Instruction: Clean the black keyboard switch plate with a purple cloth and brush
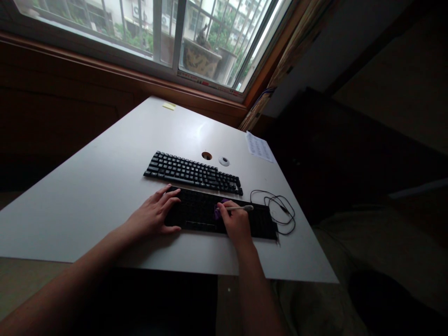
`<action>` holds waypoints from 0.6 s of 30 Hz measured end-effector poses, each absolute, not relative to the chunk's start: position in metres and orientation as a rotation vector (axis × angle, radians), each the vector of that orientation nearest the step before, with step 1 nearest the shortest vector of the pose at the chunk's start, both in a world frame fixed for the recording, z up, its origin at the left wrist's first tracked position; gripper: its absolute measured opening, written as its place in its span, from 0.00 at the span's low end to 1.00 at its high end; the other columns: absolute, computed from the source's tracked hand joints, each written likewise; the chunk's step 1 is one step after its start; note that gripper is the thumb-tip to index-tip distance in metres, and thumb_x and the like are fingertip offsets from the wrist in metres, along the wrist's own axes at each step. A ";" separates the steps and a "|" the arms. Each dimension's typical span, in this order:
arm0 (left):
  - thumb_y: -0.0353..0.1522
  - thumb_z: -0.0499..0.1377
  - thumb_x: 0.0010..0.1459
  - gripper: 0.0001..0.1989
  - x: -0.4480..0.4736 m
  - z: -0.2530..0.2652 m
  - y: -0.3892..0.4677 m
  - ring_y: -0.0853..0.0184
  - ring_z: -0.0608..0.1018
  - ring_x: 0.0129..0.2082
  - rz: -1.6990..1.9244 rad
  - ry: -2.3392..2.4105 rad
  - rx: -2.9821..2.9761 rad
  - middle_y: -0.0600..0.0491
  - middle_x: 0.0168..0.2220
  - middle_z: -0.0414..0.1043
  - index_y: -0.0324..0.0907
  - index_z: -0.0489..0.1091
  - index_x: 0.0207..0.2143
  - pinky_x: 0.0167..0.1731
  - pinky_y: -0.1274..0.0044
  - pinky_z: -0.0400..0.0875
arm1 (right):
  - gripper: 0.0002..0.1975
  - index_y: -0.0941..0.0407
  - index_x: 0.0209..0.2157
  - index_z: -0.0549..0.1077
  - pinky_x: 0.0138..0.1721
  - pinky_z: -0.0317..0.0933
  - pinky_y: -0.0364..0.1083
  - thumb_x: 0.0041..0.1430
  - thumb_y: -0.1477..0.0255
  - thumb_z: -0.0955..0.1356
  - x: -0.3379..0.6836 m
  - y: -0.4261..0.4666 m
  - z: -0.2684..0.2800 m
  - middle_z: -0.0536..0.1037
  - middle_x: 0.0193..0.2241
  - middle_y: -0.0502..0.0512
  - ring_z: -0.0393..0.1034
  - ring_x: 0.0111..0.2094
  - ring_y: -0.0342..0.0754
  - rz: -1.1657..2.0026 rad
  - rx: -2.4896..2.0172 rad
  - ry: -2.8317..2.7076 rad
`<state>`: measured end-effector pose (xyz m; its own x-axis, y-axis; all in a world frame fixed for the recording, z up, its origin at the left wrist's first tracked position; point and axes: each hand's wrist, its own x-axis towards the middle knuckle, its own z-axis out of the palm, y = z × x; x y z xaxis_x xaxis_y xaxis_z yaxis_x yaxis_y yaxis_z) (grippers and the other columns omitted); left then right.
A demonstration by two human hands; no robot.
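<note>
A black keyboard base (199, 205), its keycaps apparently off, lies near the front edge of the white table. Fingers spread, my left hand (156, 212) rests on its left end, thumb at the front edge. My right hand (236, 221) is closed around a thin stick-like tool with a pale handle (247, 208). At the tool's lower end, a bit of purple cloth (217, 213) sits against the base; my fingers partly hide it. Just behind the base lies a black set of keycaps in keyboard layout (192, 171), with a gap near its right end.
The white table (105, 172) has a round cable hole (206, 156) with a white ring-shaped cover (224, 161) beside it. A black cable (292, 212) coils at the right. Printed paper (259, 147) and a yellow note (169, 106) lie toward the back, below a window.
</note>
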<state>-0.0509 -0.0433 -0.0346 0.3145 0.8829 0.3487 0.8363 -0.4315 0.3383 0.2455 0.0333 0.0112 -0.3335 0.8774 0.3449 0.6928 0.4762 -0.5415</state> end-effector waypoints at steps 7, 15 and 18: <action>0.51 0.66 0.55 0.37 -0.051 -0.036 -0.043 0.46 0.48 0.73 0.761 1.615 2.461 0.44 0.70 0.56 0.43 0.62 0.60 0.68 0.54 0.55 | 0.16 0.54 0.30 0.75 0.34 0.62 0.44 0.69 0.60 0.65 0.245 0.032 0.012 0.81 0.29 0.54 0.76 0.31 0.50 0.431 -1.301 -2.091; 0.51 0.66 0.55 0.37 -0.050 -0.031 -0.044 0.47 0.47 0.73 0.706 1.641 2.483 0.44 0.71 0.55 0.42 0.61 0.60 0.68 0.55 0.56 | 0.17 0.54 0.30 0.76 0.36 0.62 0.44 0.69 0.59 0.65 0.246 0.043 0.018 0.81 0.27 0.53 0.76 0.30 0.50 0.407 -1.330 -2.076; 0.52 0.65 0.56 0.37 -0.050 -0.032 -0.044 0.47 0.47 0.73 0.710 1.642 2.484 0.44 0.71 0.55 0.43 0.61 0.60 0.68 0.55 0.56 | 0.18 0.54 0.28 0.75 0.35 0.61 0.45 0.68 0.58 0.65 0.255 0.048 0.016 0.80 0.25 0.54 0.75 0.29 0.51 0.334 -1.426 -2.005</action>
<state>-0.0501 -0.0444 -0.0323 0.3182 0.8878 0.3325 0.8505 -0.4223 0.3136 0.2547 0.0478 0.0160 -0.2005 0.9129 0.3556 0.7481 0.3770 -0.5461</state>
